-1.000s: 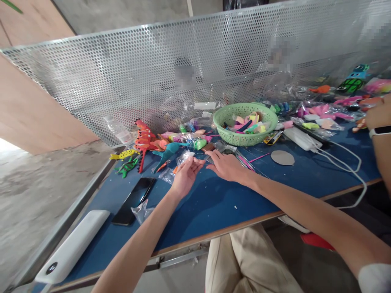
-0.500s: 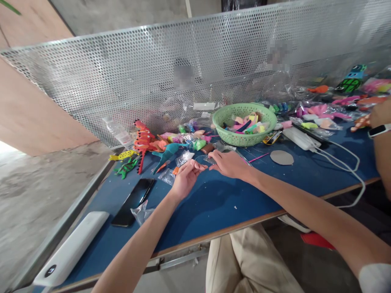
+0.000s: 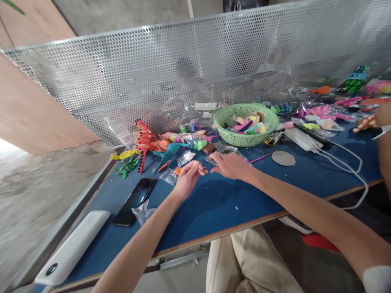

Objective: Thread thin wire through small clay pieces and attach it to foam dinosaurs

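Over the middle of the blue table, my left hand (image 3: 190, 177) is closed with its fingers curled and thumb pressed on them. What it holds, if anything, is too small to make out. My right hand (image 3: 229, 165) faces it just to the right, fingers bent, with a gap between thumb and fingertips and nothing visible in it. The two hands' fingertips are close together. Just beyond them lie a brown clay piece (image 3: 208, 149), a clear plastic wrapper (image 3: 185, 158) and a small orange piece (image 3: 177, 171). A teal clay figure (image 3: 169, 155) is left of these.
A green basket (image 3: 244, 140) holds colourful clay packets. Red (image 3: 144, 140), yellow (image 3: 124, 155) and green (image 3: 127, 167) figures stand left, near a black phone (image 3: 134, 202) and white power bank (image 3: 75, 246). A grey disc (image 3: 283, 158) lies right. Perforated metal (image 3: 122, 81) borders the back; someone's arm (image 3: 384, 138) shows right.
My left fingers have curled in a little more. Both hands stay in nearly the same place, and the whole view has shifted slightly.
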